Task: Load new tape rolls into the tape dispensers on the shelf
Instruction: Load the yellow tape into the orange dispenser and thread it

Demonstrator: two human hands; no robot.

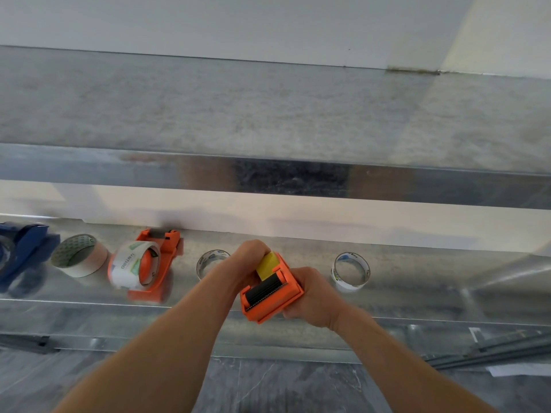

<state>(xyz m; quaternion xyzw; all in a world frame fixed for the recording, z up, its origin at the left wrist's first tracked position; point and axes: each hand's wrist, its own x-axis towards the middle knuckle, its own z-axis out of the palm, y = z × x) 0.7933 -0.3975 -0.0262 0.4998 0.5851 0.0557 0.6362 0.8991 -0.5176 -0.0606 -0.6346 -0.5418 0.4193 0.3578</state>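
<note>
Both hands hold an orange tape dispenser over the front edge of the metal shelf. Its black roller and toothed blade face me, and a yellow flap stands above the roller. My left hand is closed over the dispenser's far end; what lies under those fingers is hidden. My right hand grips its right side and underside. A second orange dispenser lies on the shelf to the left with a clear printed roll on its hub. Loose rolls rest on the shelf: a tan one, a clear one behind my left forearm, another clear one on the right.
A blue dispenser sits at the shelf's far left edge of view. A second metal shelf runs above, with a white wall behind. Dark floor shows below, and metal rails lie at the lower right.
</note>
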